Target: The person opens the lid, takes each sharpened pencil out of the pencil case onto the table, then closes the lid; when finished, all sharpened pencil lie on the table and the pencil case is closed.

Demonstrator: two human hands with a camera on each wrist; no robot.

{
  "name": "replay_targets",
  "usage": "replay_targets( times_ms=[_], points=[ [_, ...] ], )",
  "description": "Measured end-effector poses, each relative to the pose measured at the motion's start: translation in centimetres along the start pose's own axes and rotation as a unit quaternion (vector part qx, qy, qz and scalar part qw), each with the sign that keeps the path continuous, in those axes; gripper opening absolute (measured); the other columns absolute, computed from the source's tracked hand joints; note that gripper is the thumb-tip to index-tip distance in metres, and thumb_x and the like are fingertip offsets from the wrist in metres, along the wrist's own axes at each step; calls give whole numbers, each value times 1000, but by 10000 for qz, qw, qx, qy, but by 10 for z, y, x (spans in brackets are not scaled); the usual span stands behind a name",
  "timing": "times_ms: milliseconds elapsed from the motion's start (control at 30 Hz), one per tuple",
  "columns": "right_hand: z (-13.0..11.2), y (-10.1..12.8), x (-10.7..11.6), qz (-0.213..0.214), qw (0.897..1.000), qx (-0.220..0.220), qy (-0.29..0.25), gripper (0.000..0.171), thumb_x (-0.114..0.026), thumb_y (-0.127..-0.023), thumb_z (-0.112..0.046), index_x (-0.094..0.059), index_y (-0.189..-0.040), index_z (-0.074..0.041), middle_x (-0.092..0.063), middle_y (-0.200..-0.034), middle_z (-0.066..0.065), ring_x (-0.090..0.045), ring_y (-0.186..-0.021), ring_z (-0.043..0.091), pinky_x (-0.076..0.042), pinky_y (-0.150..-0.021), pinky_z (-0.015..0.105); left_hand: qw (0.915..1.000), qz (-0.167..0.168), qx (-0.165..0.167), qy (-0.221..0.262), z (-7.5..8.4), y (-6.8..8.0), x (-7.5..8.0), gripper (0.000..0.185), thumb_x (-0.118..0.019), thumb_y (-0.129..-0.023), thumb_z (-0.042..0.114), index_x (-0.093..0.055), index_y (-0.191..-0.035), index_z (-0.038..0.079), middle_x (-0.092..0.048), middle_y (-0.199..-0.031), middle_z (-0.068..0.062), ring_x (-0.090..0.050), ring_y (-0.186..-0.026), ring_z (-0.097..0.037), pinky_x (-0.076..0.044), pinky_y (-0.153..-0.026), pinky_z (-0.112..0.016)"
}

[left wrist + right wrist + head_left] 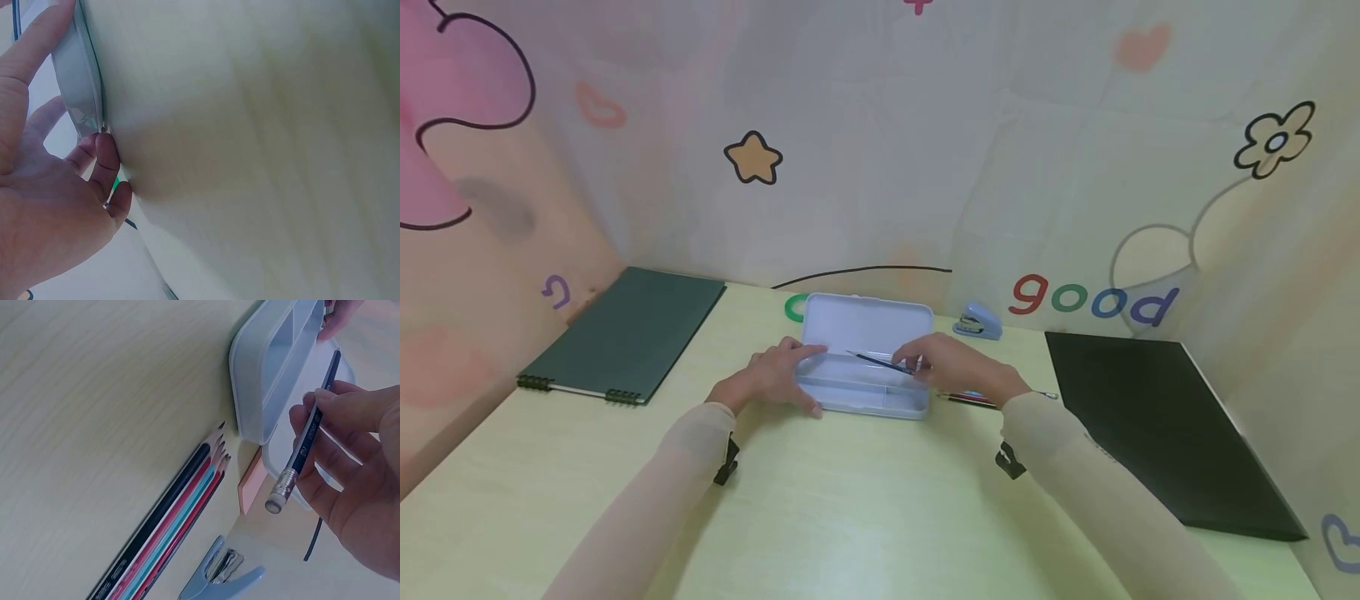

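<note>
Item: pencil [307, 447], light, stiff, smooth-sided, pinched in your right hand [958, 367] over the open case [865, 367] at table centre, best held mid-barrel; your left hand [775, 377] rests spread on the case's 9 o'clock end, more pencils [169, 534] at 3 o'clock.

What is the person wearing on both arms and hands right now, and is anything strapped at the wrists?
Both arms are covered by thin, close-fitting beige sleeves that end at the wrists. The left hand and right hand are bare: no gloves or rings show. A small black clip-like mount hangs under each wrist, one on the left and one on the right. No cables are visible.
</note>
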State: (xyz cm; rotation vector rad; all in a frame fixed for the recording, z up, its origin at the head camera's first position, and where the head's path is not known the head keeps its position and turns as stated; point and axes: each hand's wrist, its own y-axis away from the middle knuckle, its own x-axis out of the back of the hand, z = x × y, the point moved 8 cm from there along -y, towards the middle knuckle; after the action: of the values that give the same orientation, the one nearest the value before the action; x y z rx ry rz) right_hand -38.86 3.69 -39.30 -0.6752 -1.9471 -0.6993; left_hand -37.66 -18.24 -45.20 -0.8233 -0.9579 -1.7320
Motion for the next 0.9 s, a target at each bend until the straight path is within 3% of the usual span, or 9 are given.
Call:
replay_targets(
  times_ms=[300, 667, 900],
  points=[
    [16, 14, 4, -21, 9999, -97, -87, 41, -61, -93, 0, -66, -132, -14, -71, -115, 8, -62, -101, 21, -56, -88, 33, 10000, -12, 4, 9, -2, 0, -1, 104, -89, -69, 49, -35, -156, 28, -37, -148, -17, -41, -131, -41, -36, -108, -60],
    [32, 36, 8, -29, 9998, 158, -65, 38, -62, -94, 0, -65, -130, -9, -72, -107, 9, -66, -94, 21, -57, -89, 38, 10000, 13, -33, 23, -2, 2, -1, 104, -89, -69, 50, -35, -156, 27, -37, -148, -17, -40, -132, -39, -34, -109, -60],
    [47, 52, 5, -51, 9998, -184, -52, 40, -60, -94, 1, -64, -132, -11, -71, -116, 7, -65, -106, 25, -54, -97, 43, 10000, -19, -15, 54, 2, 5, 1, 104, -88, -70, 48, -34, -156, 27, -36, -149, -17, -39, -133, -39, -34, -110, -60]
  ],
)
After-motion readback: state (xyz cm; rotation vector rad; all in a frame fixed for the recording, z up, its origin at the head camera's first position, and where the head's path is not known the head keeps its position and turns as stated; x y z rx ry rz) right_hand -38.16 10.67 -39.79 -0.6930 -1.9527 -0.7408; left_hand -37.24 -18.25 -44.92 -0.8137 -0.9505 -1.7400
